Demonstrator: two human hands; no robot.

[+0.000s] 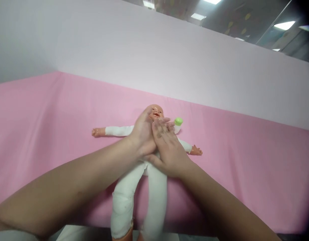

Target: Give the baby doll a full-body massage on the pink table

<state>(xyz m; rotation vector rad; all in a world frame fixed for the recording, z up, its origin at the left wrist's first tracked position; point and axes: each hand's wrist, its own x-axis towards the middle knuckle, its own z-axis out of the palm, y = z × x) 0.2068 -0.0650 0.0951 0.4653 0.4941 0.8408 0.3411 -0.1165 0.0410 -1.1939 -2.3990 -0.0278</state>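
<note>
A baby doll point(156, 190) with a white cloth body lies on its back, legs toward me and arms stretched out to both sides. Over its torso my left hand point(143, 133) is turned palm up, with its thumb raised near the doll's face. My right hand point(171, 149) lies flat across the left palm, fingers straight and the two hands touching. No object shows between them. The doll's chest is mostly hidden beneath the hands. A small bottle point(178, 128) with a green cap stands or lies just right of my right fingertips; I cannot tell which.
A pink sheet point(76, 110) covers the surface under the doll. The doll's feet reach past its front edge. Behind the sheet rises a plain pale wall point(149, 53), with glass and ceiling lights above it at the upper right.
</note>
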